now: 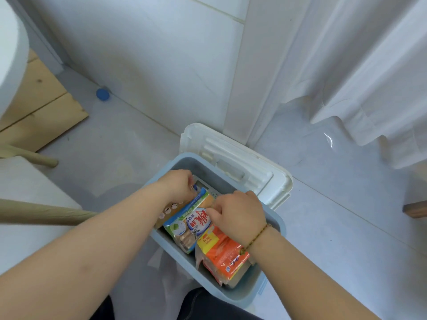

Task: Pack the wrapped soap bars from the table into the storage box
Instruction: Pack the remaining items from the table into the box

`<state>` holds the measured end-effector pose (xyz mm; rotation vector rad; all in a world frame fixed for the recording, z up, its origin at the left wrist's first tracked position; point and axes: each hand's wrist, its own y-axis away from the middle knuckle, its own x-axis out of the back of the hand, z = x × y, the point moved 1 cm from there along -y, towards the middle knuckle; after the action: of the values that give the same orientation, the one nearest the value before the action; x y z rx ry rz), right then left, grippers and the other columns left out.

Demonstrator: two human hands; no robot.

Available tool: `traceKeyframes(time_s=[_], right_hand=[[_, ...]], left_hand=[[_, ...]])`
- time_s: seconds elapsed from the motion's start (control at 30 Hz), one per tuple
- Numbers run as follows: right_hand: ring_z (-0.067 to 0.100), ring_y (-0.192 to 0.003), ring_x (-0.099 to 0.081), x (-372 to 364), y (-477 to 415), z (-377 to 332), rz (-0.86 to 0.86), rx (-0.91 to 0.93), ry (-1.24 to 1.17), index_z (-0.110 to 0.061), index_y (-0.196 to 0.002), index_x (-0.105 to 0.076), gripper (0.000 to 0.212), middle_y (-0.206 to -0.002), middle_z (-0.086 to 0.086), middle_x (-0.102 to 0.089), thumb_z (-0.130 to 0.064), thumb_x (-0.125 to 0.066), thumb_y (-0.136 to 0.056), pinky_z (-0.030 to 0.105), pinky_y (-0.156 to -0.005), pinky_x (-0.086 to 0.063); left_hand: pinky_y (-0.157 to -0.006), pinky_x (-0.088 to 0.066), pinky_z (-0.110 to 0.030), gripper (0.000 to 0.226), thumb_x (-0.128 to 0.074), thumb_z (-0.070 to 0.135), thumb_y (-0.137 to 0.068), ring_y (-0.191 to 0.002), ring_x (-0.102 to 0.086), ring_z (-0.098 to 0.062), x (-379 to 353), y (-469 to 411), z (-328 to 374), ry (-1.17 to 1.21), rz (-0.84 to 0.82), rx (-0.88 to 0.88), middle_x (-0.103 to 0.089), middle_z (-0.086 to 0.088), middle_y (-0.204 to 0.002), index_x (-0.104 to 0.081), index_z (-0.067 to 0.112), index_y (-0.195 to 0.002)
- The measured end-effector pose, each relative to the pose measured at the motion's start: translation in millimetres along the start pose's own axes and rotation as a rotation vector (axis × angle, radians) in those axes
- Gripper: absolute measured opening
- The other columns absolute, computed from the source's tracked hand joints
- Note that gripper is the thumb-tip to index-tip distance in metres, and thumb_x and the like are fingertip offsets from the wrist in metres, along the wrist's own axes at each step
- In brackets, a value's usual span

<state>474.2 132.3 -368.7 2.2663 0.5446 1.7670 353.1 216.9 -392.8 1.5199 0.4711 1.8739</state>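
L forearm (92, 239) and R forearm (312, 273) are nearest cam, both angled down into storage box (280, 224), which is set on floor (335, 215) just ahead of dark trouser leg (208, 303).

Step (judged): seating a pack, not fetching one. Green-blue soap pack (184, 224) is held inside box by both hands. Left hand (179, 184): fingers (188, 181) curled, far end of pack gripped. Right hand (238, 212): fingers (215, 207) curled, pack's upper face pinched near the middle. Neither hand is spread flat.

Pack is wedged between tan soap pack (166, 212) on L side and orange soap pack (225, 255) on R side; all 3 are touching, tilted, none lying flat. Some box bottom is visible nr the close wall.

Next move (judged): pack to be pressed down level w/ neighbours, grip released, hands withdrawn. White lid (242, 155) is off, propped behind box; to be fitted only once packing is done. Tabletop is not in view, so remaining bar count can't be told.

Writing:
- green-blue pack: large red Chinese chars on white oval, upside-down to cam; brand not read w/ confidence.
- orange pack: yellow panel w/ small red print, too small to read; small blue code-like square nr close end.
- tan pack: row of small round icons, no legible text.
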Motion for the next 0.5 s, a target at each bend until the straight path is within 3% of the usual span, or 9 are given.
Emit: traceKeyframes(time_s=[0.07, 0.17, 0.33, 0.5], right_hand=[[0.024, -0.102, -0.053, -0.4, -5.8, -3.3, 0.007, -0.001, 0.027, -0.022, -0.103, -0.066, 0.033, -0.101, 0.004, -0.068, -0.034, -0.037, -0.095, 0.036, -0.094, -0.03], [0.024, -0.107, -0.049, -7.2, -6.6, -2.6, 0.014, 0.011, 0.074, -0.021, -0.11, -0.063, 0.034, -0.11, 0.003, -0.062, -0.034, -0.035, -0.095, 0.037, -0.094, -0.03], [0.021, -0.109, -0.047, -11.6, 2.0, 1.0, 0.069, 0.006, 0.01, -0.022, -0.111, -0.063, 0.035, -0.111, -0.001, -0.063, -0.033, -0.034, -0.095, 0.035, -0.092, -0.03], [0.016, -0.115, -0.048, -9.5, 7.9, 7.0, 0.077, 0.004, -0.068, -0.027, -0.118, -0.059, 0.032, -0.113, -0.003, -0.066, -0.038, -0.044, -0.092, 0.037, -0.114, -0.014]], left_hand=[[-0.073, -0.044, -0.029, 0.048, -0.057, 0.014, -0.083, -0.105, -0.056, -0.027, -5.3, 11.5, -12.0, -0.024, -0.023, -0.006, -0.059, -0.011, -0.116, -0.039, 0.014, -0.127], [-0.087, -0.047, -0.033, 0.069, -0.06, 0.017, -0.083, -0.112, -0.056, -0.028, -11.4, 15.9, -26.6, -0.048, -0.02, 0.032, -0.055, -0.013, -0.128, -0.022, 0.013, -0.14], [-0.083, -0.049, -0.036, 0.06, -0.057, 0.017, -0.083, -0.108, -0.059, -0.031, -21.2, 18.9, -27.8, -0.205, 0.008, 0.023, -0.058, -0.013, -0.121, -0.026, 0.011, -0.134], [-0.077, -0.048, -0.034, 0.051, -0.057, 0.014, -0.079, -0.103, -0.059, -0.031, -13.3, 22.9, -26.2, -0.071, 0.088, 0.074, -0.06, -0.014, -0.115, -0.036, 0.011, -0.125]])
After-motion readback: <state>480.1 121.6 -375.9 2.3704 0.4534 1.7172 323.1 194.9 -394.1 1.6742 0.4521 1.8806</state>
